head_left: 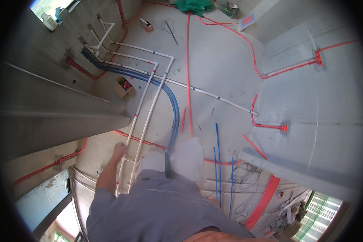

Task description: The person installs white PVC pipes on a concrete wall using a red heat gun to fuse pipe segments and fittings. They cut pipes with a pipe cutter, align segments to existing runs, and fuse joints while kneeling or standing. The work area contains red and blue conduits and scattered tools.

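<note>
Floor of bare grey concrete carries every item I log below. A grey wall bounds its right edge, with red conduit fixed to the wall face. Through the remote head view I record the wearer's grey shirt at the floor's near side.

White pipes are the item being worked beside. Two leave the floor's left edge, turn at elbows and run almost parallel toward the near edge; a third crosses straight to the foot of the right wall. Blue conduits start at the same left edge, cross the white pipes and curve down to the wearer's legs. One long red conduit runs from the far edge toward the wearer. Loose blue rods lie right of the legs.

An open cardboard box sits near the left edge, its red and green contents too small for me to identify.

Hands: the left hand, fingers curled, is at the inner white pipe; I cannot tell whether it grips. The right hand is out of my sight, so I cannot determine its state.
</note>
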